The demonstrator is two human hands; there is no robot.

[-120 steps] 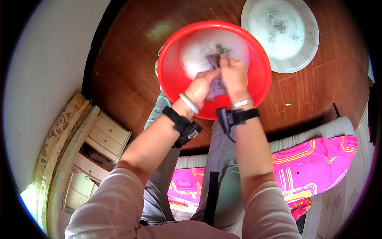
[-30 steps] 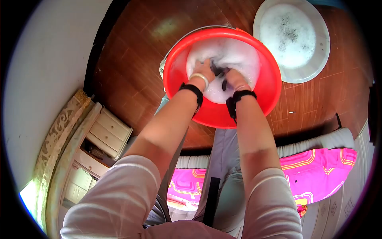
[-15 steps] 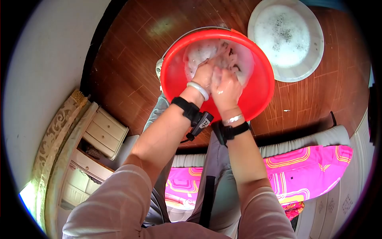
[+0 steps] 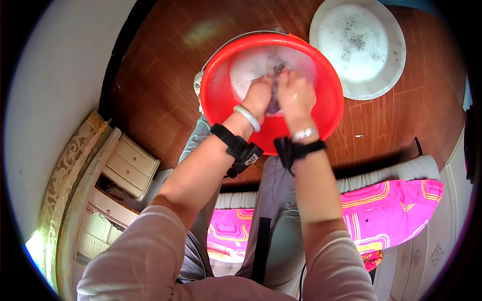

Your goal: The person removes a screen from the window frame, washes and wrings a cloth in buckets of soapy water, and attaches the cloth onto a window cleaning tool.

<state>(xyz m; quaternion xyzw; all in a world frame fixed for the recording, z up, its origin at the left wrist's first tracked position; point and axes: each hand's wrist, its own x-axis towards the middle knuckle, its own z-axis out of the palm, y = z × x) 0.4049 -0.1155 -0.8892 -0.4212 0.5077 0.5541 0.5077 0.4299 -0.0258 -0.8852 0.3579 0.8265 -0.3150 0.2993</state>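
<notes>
A red bucket (image 4: 329,108) with white suds inside stands on the floor in front of me. Over the suds, my left hand (image 4: 258,96) is closed on a dark purplish wet cloth (image 4: 274,104). My right hand (image 4: 296,95), a little blurred, is closed on the same cloth from the right side. The cloth shows as a narrow strip between the two hands, and its upper end runs into the foam. How much of it lies below the foam is hidden.
A pale basin (image 4: 396,62) full of suds stands right of the bucket on the wooden floor (image 4: 165,65). A bed with a pink cover (image 4: 391,210) lies at the lower right. At the left are a cream cabinet (image 4: 131,168) and a patterned curtain (image 4: 70,170).
Both hands were deep in the foam a second ago and have since risen above it. The cloth now shows between them, and the right hand has shifted slightly rightward and up.
</notes>
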